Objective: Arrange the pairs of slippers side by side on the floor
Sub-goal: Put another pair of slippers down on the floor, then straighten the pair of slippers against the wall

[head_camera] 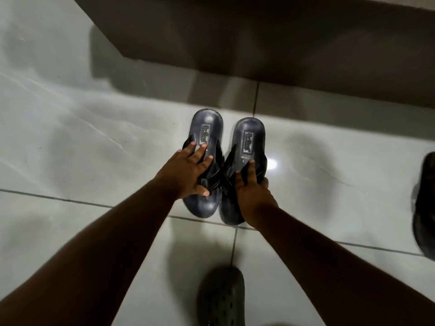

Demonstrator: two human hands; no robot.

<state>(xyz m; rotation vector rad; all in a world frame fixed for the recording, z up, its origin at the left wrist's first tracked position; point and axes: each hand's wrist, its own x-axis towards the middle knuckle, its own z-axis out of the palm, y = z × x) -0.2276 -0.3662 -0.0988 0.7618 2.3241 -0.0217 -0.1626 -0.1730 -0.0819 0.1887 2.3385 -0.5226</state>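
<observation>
Two dark blue-black slippers lie side by side on the pale tiled floor, heels pointing away from me. My left hand [188, 172] grips the left slipper [206, 128] across its strap, fingers spread over the insole. The right slipper [249, 135] touches it along the strap area, and my right hand [251, 191] holds it by the strap and outer edge near the toe. Both soles rest on the floor, as far as I can tell.
A dark wall or step [259, 38] runs across the top of the view, just beyond the slippers. Another dark slipper [426, 208] lies at the right edge. A dark perforated clog [221, 300] sits at the bottom centre. The glossy floor tiles [70, 149] spread to the left.
</observation>
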